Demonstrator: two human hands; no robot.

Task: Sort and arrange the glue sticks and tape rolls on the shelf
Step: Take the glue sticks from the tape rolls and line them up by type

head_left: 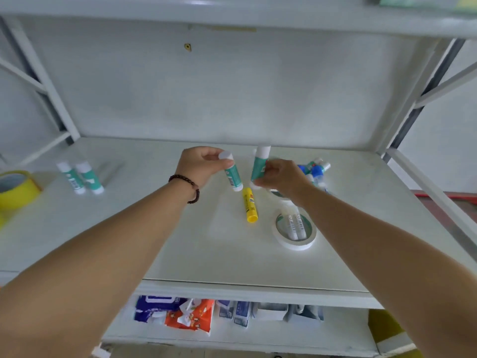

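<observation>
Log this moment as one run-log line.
left hand: holds teal glue stick | right hand: holds second teal glue stick | yellow glue stick: lying on shelf

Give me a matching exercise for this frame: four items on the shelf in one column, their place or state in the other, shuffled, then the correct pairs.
Items
1. yellow glue stick
2. yellow tape roll
3. white tape roll
4. teal glue stick

Places or states
A. far left end of the shelf
B. held in the left hand
C. lying flat between the forearms
D. has clear tubes lying across it

Pairs: 1-C, 2-A, 3-D, 4-B
</observation>
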